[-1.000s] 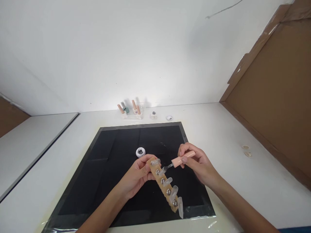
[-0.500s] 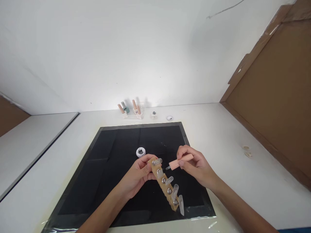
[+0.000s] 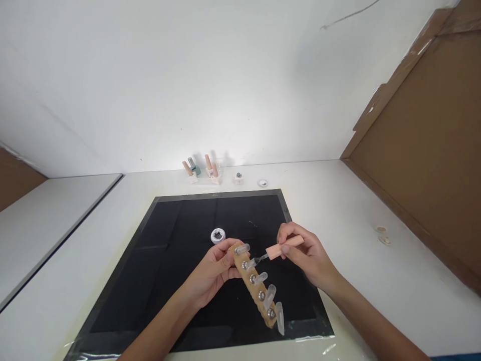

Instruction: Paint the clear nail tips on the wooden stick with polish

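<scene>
My left hand [image 3: 218, 271] grips the upper end of a tan nail tip holder [image 3: 255, 288], thumb on its edge. Several clear false nail tips [image 3: 269, 297] stick out to the right from its round metal studs. Between the thumb and fingers of my right hand [image 3: 306, 253] is a peach-capped nail polish brush [image 3: 284, 247], pointing left. Its bristles meet the end of the second nail tip [image 3: 252, 263] from the top; that end looks dark. Just beyond my left fingers, a small round pot [image 3: 218, 235] with dark content stands on the black mat [image 3: 150, 281].
Behind the mat stand several nail polish bottles [image 3: 215, 173], a small uncapped bottle [image 3: 238, 178] and a white round lid [image 3: 262, 183]. Two small pale round pieces [image 3: 382, 235] lie on the right. Cardboard [image 3: 417, 125] walls the right side.
My right hand has shifted slightly up and right. The brush's tip, earlier beside the holder, is now at the outer end of the second nail tip. My left hand stays nearly still.
</scene>
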`<control>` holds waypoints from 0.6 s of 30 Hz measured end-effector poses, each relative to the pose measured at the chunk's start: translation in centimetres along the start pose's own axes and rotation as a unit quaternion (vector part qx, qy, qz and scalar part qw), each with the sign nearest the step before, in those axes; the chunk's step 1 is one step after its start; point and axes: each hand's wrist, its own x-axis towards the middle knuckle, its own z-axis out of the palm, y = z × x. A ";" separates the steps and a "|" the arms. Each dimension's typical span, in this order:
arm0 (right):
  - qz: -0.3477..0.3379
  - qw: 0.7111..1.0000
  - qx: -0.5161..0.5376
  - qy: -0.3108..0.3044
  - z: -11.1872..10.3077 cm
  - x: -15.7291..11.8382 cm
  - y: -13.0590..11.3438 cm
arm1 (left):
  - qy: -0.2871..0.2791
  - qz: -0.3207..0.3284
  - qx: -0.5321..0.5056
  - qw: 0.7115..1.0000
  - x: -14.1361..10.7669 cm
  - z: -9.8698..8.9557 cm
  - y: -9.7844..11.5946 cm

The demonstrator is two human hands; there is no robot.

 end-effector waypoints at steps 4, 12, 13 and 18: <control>0.001 1.000 0.005 0.010 0.0 0.0 0.2 | 0.004 -0.007 0.000 1.000 0.0 0.1 0.1; 0.032 0.999 -0.013 0.015 0.0 0.4 0.1 | 0.014 -0.033 0.023 0.999 0.1 0.4 -0.1; 0.038 0.999 -0.014 0.019 -0.1 0.5 0.2 | 0.015 -0.036 0.027 0.999 0.2 0.4 -0.2; 0.064 0.997 0.021 0.037 -1.0 1.4 1.3 | 0.025 -0.047 0.044 0.998 0.3 0.6 -1.0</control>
